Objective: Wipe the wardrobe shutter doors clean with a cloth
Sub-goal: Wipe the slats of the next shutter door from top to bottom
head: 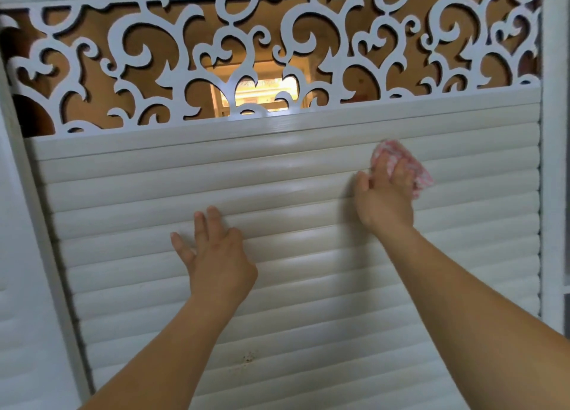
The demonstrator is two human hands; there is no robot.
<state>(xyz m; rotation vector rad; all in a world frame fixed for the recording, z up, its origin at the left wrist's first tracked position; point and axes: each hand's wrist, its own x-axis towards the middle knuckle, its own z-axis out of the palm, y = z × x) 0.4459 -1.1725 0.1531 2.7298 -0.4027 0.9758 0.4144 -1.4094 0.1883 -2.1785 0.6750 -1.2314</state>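
The white shutter door (293, 286) with horizontal slats fills most of the view. My right hand (384, 194) presses a pink-and-white patterned cloth (416, 175) against the upper slats on the right side, fingers spread over the cloth. My left hand (212, 252) lies flat on the slats lower and to the left, fingers straight and apart, holding nothing.
A white cut-out scroll panel (277, 55) runs across the top of the door, with a lit room behind it. White frame posts stand at the left (40, 255) and right (555, 163). A small brown smudge (248, 358) marks a lower slat.
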